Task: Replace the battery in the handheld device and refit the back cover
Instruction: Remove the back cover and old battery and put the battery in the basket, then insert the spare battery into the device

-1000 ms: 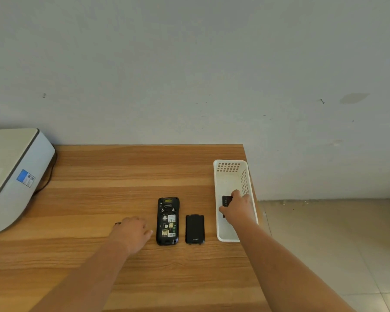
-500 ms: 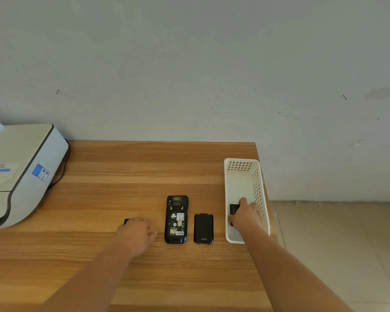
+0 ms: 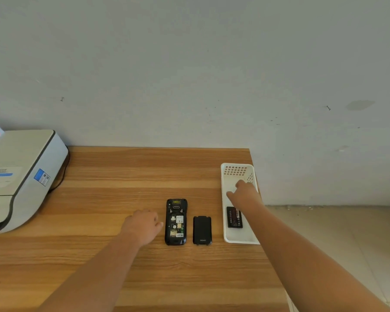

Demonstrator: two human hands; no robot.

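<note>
Head view: on the table (image 3: 99, 266), near its right edge, the handheld device (image 3: 176, 221) lies face down with its bay uncovered and empty. The back cover (image 3: 202, 230) lies just to its right. Left hand (image 3: 142, 226) rests beside the device; grip cannot be told. A battery (image 3: 234, 217) lies in the white basket (image 3: 239, 238). Farther in, right hand (image 3: 242, 192) reaches with fingers loosely spread, holding nothing. Left to do, by my judgement: fit battery, refit cover.
</note>
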